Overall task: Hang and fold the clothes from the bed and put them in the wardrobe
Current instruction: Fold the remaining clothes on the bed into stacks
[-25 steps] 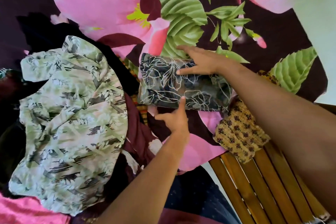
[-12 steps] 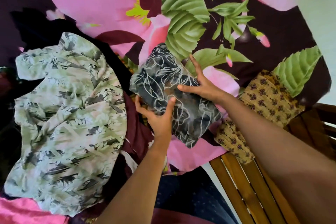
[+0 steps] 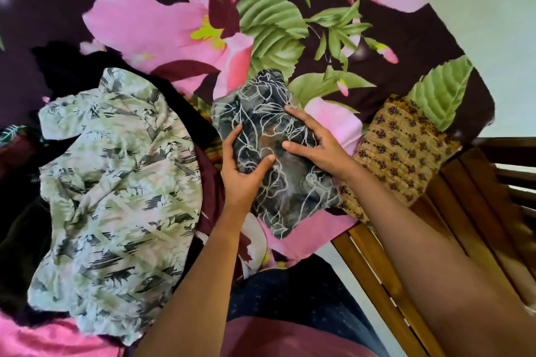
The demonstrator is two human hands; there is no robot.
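Dark folded garment (image 3: 278, 159) with pale outline flowers, one piece, sits mid-frame over the near edge of the bed (image 3: 162, 29), its lower corner pointing to 6 o'clock. I count two hands on it. Left hand (image 3: 240, 174) grasps its 9 o'clock edge: thumb on top, fingers wrapped along the side. Right hand (image 3: 316, 142) lies on top from 3 o'clock, index and thumb stretched flat, the other fingers bent onto the cloth, pressing rather than clenched around it.

One crumpled green-grey printed shirt (image 3: 116, 177) is at 9 o'clock of the garment, spread over a maroon piece (image 3: 208, 182). One folded mustard patterned cloth (image 3: 406, 151) is at 3 o'clock, just beside it. Wooden slats (image 3: 478, 211) are at 4 o'clock. One pink cloth (image 3: 43, 339) is at 8 o'clock, frame corner. The bed sheet has big pink flowers and green leaves.
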